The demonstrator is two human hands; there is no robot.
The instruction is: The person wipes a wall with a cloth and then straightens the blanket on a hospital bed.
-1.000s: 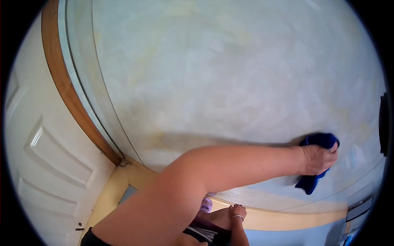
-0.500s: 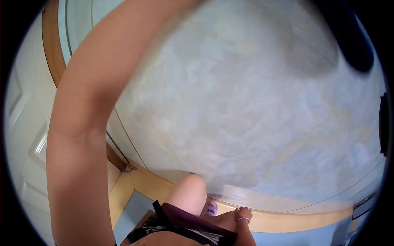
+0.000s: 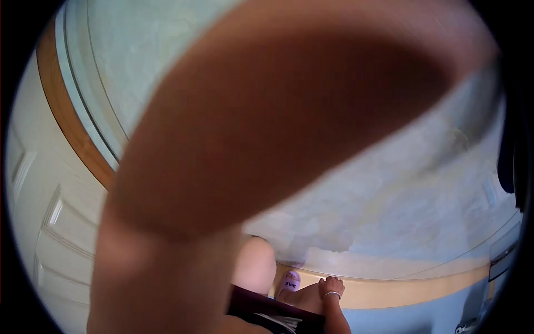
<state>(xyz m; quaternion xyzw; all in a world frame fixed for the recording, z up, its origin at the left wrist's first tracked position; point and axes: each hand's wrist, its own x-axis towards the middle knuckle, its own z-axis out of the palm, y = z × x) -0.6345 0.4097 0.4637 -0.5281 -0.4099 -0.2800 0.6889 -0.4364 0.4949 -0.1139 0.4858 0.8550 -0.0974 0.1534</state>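
My right hand (image 3: pixel 332 286) rests on my right knee, its fingers laid over the skin and holding nothing. A thin bracelet (image 3: pixel 332 294) circles that wrist. My left arm (image 3: pixel 261 128) is raised close to the camera, bent at the elbow, and sweeps to the upper right. It covers much of the view, and the left hand is beyond the edge. Below, a lilac slipper (image 3: pixel 290 279) with dark lettering is on one foot, between my bare left knee (image 3: pixel 258 261) and my right leg. A dark red garment (image 3: pixel 267 303) covers my lap.
A mottled pale blue wall (image 3: pixel 400 206) fills the space ahead, with a yellow skirting band (image 3: pixel 389 292) above the blue floor (image 3: pixel 400 320). To the left is a white panelled door (image 3: pixel 61 228) with a brown wooden strip (image 3: pixel 69 119). Something dark (image 3: pixel 507 145) hangs at the right edge.
My left forearm has swung down and to the right, now hiding more of the wall. The dark thing at upper right has shifted towards the right edge. The right hand stays on the knee.
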